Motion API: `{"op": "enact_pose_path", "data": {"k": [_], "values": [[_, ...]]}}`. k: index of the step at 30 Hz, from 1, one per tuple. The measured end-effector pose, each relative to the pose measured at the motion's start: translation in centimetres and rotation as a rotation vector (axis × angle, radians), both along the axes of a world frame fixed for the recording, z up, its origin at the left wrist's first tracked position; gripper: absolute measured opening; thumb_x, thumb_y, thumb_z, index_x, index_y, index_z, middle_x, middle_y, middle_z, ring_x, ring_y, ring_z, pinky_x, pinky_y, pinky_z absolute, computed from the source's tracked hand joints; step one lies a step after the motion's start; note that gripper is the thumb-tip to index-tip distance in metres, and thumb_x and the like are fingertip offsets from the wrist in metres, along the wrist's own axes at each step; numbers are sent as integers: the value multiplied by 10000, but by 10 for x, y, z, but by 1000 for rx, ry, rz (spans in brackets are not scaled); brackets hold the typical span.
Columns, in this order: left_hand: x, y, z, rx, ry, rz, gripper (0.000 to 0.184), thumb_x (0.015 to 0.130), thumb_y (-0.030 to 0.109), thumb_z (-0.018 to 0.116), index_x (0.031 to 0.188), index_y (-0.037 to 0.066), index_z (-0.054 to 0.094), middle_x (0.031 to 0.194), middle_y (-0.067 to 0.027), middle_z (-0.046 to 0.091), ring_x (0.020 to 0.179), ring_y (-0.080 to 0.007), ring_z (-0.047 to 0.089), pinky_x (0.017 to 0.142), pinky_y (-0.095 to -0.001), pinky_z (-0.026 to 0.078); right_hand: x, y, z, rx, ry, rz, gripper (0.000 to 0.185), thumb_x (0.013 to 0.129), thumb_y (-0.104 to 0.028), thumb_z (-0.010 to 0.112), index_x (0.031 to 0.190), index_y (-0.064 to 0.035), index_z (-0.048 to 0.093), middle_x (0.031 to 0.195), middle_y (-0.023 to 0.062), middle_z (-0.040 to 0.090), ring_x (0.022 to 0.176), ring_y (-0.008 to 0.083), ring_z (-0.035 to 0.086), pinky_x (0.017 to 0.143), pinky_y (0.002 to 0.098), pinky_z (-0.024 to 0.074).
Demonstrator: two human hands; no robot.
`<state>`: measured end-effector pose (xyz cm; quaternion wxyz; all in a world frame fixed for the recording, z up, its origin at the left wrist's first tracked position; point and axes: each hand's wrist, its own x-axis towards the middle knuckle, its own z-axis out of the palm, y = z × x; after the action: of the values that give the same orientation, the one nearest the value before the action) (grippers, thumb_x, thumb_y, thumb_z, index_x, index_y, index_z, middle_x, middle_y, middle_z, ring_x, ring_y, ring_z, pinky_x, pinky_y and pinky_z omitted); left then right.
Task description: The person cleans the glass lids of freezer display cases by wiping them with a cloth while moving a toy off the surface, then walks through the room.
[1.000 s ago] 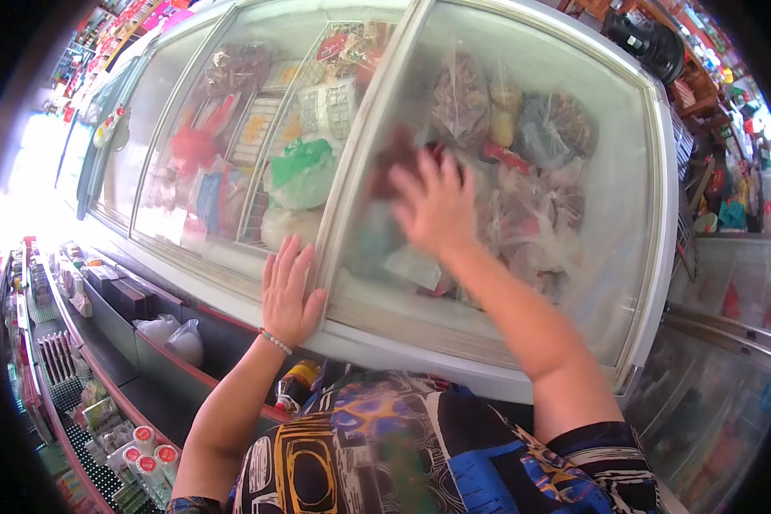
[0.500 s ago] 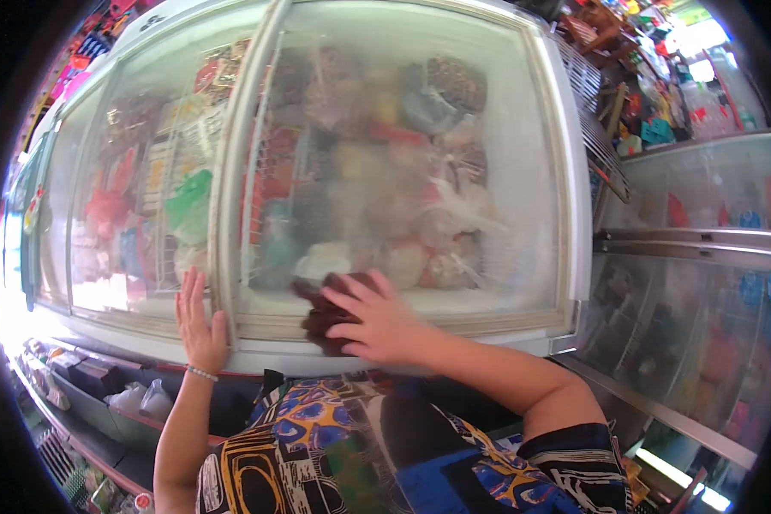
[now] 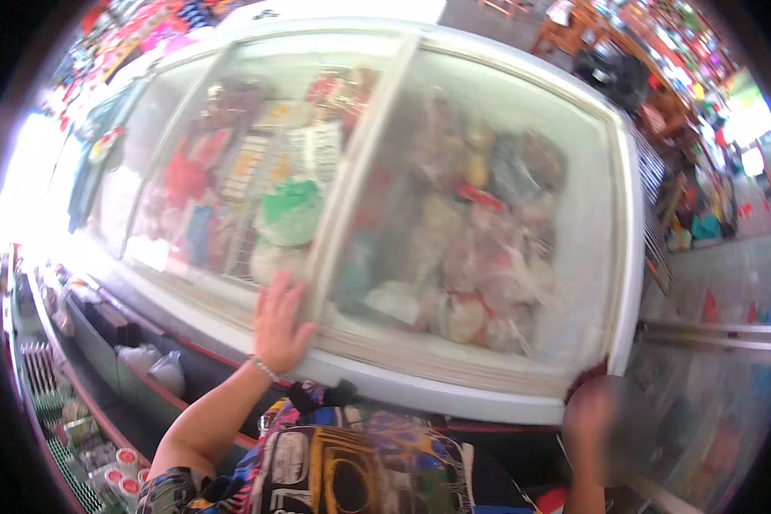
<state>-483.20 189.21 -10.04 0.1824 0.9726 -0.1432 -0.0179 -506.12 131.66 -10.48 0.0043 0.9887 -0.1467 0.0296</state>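
My left hand [image 3: 280, 328] lies flat with fingers spread on the front frame of a chest freezer [image 3: 437, 385], by the divider between its glass lids. A beaded bracelet is on that wrist. At the freezer's front right corner, my right hand [image 3: 593, 415] is blurred, with a dark red cloth [image 3: 587, 379] at its fingers. Under the hazy right glass lid [image 3: 488, 231] lie bagged goods, among them a red package [image 3: 481, 198]. A green and white bag [image 3: 289, 212] shows under the left glass.
A lower compartment [image 3: 128, 343] with plastic bags [image 3: 152, 363] runs along the front left. Shelves of small goods [image 3: 77, 428] stand at the lower left. A second glass-topped case [image 3: 711, 411] is at the right, near a wire rack [image 3: 649, 201].
My right hand and the dark red cloth have moved off the glass to the freezer's front right corner. My left hand stays by the divider. The view has shifted.
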Motion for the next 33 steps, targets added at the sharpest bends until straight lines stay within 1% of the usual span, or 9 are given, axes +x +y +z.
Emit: {"op": "enact_pose_path", "data": {"k": [4,9,12,16,23,27,28,30,33], "values": [[0,2,4,-116,15,-5,708,808,297,709,1440,100,458,1538,-185,366,1460,-363,293,1192,-546,176,19,18,13,7,116,-270,256,908,-253,584,1088,-73,602,1061,228,628,972,446,599,825,538,475],[3,37,7,-428,98,-127,611,879,331,639,1411,76,480,1488,-215,413,1427,-400,333,1178,-520,236,32,35,17,-289,378,74,362,1014,-226,466,1266,-13,614,1291,193,607,1163,305,600,1011,401,475],[-1,94,14,-564,61,-93,532,920,308,602,1380,56,509,1435,-217,456,1376,-407,389,1146,-496,309,65,119,39,-129,235,-196,365,915,-442,572,1038,-133,721,974,222,686,854,393,655,732,543,521],[-8,206,17,-666,-16,158,403,890,180,635,1277,74,607,1342,-197,539,1283,-377,481,1094,-457,391,98,243,43,59,248,-316,422,911,-468,585,1184,-156,666,1053,199,678,943,428,635,829,534,507],[-6,405,18,-685,-90,372,271,1005,189,493,1140,19,656,1167,-157,632,1094,-308,601,968,-384,466,160,435,31,260,58,-122,313,876,-360,635,1068,-119,684,1002,199,679,917,417,634,832,499,508],[-10,481,19,-779,4,514,277,1017,196,487,1095,9,675,1075,-139,665,1040,-261,630,927,-352,485,203,408,-21,1072,154,-213,205,887,-250,641,964,-67,691,921,74,691,886,254,658,796,415,516],[-10,498,19,-831,57,569,313,993,241,507,1105,19,699,1127,-184,668,1082,-323,632,971,-392,481,209,407,-4,1382,288,-409,171,887,-192,646,979,-54,689,971,9,683,928,177,650,820,376,523],[-10,533,12,-830,71,602,313,993,236,506,1107,15,697,1138,-186,669,1086,-318,634,970,-387,481,233,461,42,1669,224,-723,311,906,-220,634,1172,-62,659,1036,68,684,953,180,640,877,344,524],[-9,587,2,-843,72,684,321,990,243,510,1112,11,696,1141,-193,673,1091,-321,636,968,-384,483,296,542,76,1816,143,-426,351,923,-259,601,1227,-85,625,1044,85,673,898,177,632,777,344,506]]}}
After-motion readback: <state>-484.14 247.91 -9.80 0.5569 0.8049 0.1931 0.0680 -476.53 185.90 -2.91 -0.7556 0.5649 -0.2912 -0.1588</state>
